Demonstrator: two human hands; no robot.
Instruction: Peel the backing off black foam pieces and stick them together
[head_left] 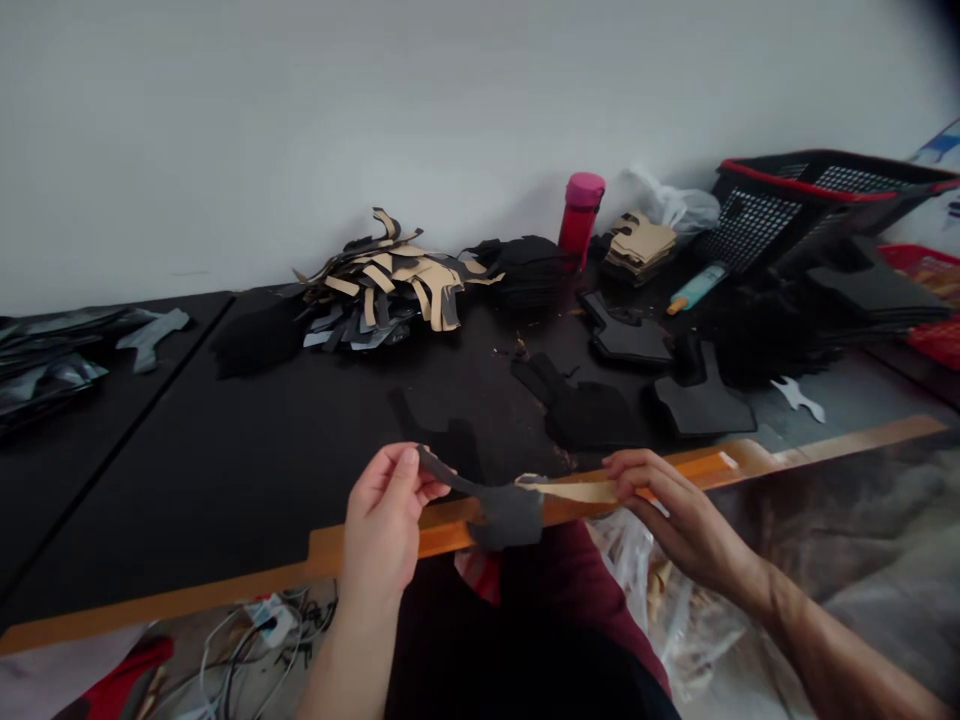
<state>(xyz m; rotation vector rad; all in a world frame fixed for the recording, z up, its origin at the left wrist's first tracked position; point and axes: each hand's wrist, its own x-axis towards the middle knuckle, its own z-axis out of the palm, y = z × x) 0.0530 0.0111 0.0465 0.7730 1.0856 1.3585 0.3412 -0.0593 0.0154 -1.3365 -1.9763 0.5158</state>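
My left hand [391, 502] pinches the narrow arm of a dark grey cut-out piece [510, 516], held just over the table's front edge. Between the fingertips of my right hand [664, 500] is a tan strip [574, 490], like backing paper, pulled out to the right. Its left end meets the top of the grey piece; whether the two are still joined there I cannot tell. On the table beyond my hands lie a black cut-out with an arm [585, 408] and a dark grey one [705, 400] of similar shape.
A heap of tan and dark strips [409, 275] lies toward the wall. Farther right are a red bottle [579, 222], tan cut-outs [639, 245], a light-blue tube [699, 288] and a black basket [814, 205]. An orange strip [442, 540] edges the table; cables [259, 635] lie below left.
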